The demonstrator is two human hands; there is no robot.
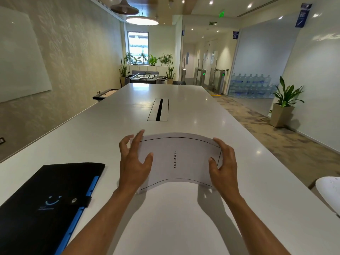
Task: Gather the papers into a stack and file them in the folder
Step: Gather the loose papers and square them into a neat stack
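Papers (176,159) gripped between left hand (133,163), right hand (224,162).

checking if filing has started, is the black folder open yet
No, the black folder lies closed on the table, its snap strap fastened over the edge, left of the papers.

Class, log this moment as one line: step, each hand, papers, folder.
step: gathering papers | left hand: grips papers' left edge | right hand: grips right edge | papers: one stack, BIBLIOGRAPHY on top | folder: closed, left, untouched
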